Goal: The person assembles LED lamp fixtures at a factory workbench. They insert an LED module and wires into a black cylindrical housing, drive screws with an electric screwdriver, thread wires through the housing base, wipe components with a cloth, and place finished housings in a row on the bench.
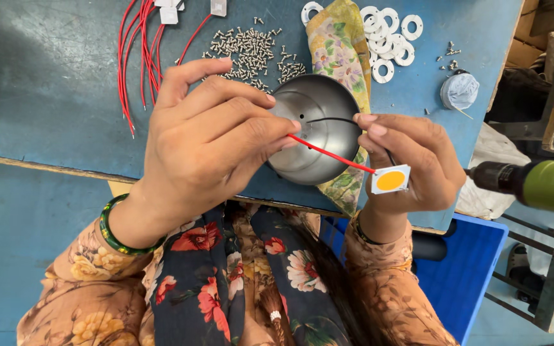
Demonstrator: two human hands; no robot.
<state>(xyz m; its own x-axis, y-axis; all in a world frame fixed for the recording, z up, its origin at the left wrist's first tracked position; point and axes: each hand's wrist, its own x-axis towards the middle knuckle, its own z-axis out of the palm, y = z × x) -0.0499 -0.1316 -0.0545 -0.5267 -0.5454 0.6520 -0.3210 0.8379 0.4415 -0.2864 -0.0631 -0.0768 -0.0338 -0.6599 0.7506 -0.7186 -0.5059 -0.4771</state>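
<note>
over the near edge of a blue worktable (pixel 52 83), a person's left hand (pixel 203 144) curls its fingers against the rim of a shiny metal dome (pixel 318 138), fingertips pressed together on a thin red wire (pixel 328 154) where it meets the dome's surface. the wire runs taut down to the right, ending at a small white square plate with a round yellow centre (pixel 390 179), which sits against the right hand (pixel 411 160); that hand's fingers are folded close, thumb and forefinger pinching a black wire (pixel 335 119) that arcs across the dome, while the square plate rests at the heel of the fingers. the dome lies partly on a flowered yellow cloth (pixel 338 38), at the table's front edge between both hands. behind it lie a heap of small silver screws (pixel 248 48), a bundle of red wires with white connectors (pixel 139 51), a cluster of white plastic rings (pixel 386 35) and a roll of pale tape (pixel 460 91). a green-bodied power screwdriver (pixel 533 182) hangs just right of the right hand. a green bangle (pixel 113 234) circles the left wrist.
</note>
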